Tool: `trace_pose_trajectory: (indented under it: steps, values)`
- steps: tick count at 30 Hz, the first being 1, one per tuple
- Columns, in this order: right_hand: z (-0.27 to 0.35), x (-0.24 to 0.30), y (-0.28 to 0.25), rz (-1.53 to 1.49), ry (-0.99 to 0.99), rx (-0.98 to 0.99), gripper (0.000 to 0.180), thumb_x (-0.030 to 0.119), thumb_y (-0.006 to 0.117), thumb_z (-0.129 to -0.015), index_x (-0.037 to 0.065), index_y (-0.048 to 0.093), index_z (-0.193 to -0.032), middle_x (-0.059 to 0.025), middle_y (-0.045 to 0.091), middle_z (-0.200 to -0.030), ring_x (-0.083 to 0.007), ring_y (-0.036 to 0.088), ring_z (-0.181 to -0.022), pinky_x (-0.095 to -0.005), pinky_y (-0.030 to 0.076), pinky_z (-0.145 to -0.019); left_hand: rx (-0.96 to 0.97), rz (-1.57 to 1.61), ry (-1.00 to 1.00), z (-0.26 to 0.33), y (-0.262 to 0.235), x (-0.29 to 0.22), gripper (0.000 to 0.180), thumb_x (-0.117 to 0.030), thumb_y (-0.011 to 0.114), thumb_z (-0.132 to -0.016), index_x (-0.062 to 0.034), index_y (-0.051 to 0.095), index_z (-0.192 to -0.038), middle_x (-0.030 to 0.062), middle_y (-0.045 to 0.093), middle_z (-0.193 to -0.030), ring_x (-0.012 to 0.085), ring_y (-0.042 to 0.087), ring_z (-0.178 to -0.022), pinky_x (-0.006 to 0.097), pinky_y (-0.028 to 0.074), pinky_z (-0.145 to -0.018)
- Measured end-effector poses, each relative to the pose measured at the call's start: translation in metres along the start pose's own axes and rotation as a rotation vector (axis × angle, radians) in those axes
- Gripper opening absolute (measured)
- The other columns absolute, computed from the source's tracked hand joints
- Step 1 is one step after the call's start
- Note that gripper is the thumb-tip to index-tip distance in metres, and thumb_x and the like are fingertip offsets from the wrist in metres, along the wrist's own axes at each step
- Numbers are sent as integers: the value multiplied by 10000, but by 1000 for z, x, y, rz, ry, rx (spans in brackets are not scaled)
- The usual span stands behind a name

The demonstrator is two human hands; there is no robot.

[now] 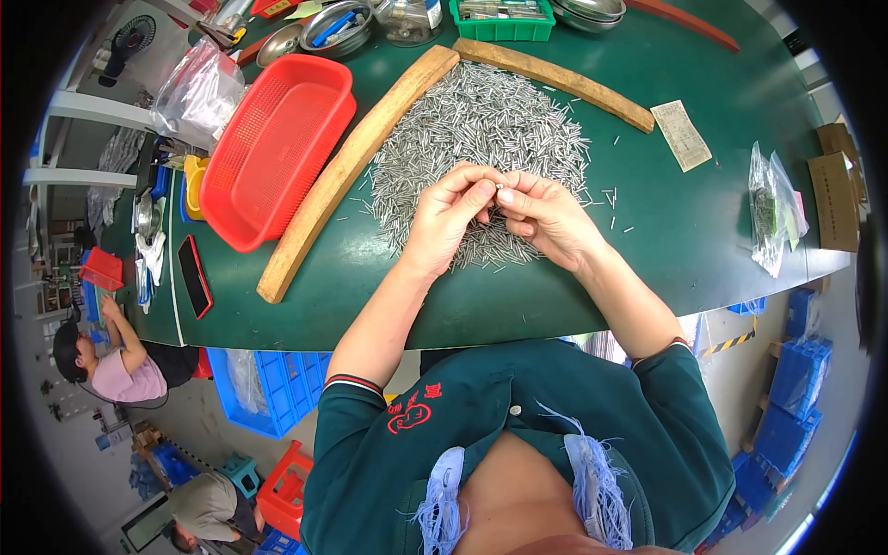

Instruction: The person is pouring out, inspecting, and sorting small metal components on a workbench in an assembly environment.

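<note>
A wide heap of small silvery metal pins (481,120) covers the middle of the green table (592,305). Over its near part, my left hand (453,213) and my right hand (546,213) meet fingertip to fingertip. Thumb and forefinger of each are pinched together. Between them shows the bright end of one small metal pin (499,187), mostly hidden by the fingers. Two wooden bars, a long left one (356,176) and a shorter far one (564,81), border the heap and meet at its far left corner.
Left of the long bar lies a red plastic basket (277,153), with a phone (195,277) nearer me. Metal bowls (338,23) and a green tray (504,28) stand at the back. To the right are a paper slip (682,135) and plastic bags (775,208). A co-worker (125,361) sits far left.
</note>
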State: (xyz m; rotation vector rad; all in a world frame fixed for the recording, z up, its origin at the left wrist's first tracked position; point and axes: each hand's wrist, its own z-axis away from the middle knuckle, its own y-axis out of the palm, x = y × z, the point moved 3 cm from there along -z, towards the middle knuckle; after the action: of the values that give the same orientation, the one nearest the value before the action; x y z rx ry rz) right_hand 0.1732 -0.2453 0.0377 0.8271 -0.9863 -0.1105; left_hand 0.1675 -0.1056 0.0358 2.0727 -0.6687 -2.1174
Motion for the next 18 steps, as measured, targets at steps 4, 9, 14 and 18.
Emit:
trace_pose_trajectory:
  steps: [4, 9, 14, 18]
  values:
    - [0, 1, 1, -5, -2, 3, 144, 161, 619, -857, 62, 589, -957, -8, 580, -833, -23, 418, -631, -152, 335, -529, 12, -56, 42, -1, 0, -2, 124, -80, 538, -890, -37, 631, -960, 2, 510, -888, 59, 499, -749, 188, 431, -631]
    - [1, 2, 1, -7, -5, 23, 157, 142, 600, -864, 51, 577, -990, -28, 596, -889, -62, 548, -780, -181, 446, -650, 3, -134, 86, -1, -1, -4, 128, -80, 553, -880, -42, 638, -969, 7, 509, -901, 68, 505, -767, 198, 433, -635]
    - [-1, 2, 4, -286, 57, 63, 242, 117, 514, -896, -27, 510, -1090, -96, 571, -1032, -154, 573, -950, -276, 494, -836, -94, -656, 388, -1, -1, -18, 122, -75, 592, -843, -67, 672, -936, 28, 514, -891, 96, 521, -779, 222, 437, -651]
    - [-4, 3, 2, -449, 93, 45, 305, 118, 461, -906, -65, 457, -1150, -131, 538, -1088, -195, 557, -999, -321, 494, -875, -232, -870, 437, -3, -10, -29, 114, -90, 631, -801, -89, 688, -900, 40, 544, -866, 148, 537, -762, 271, 445, -662]
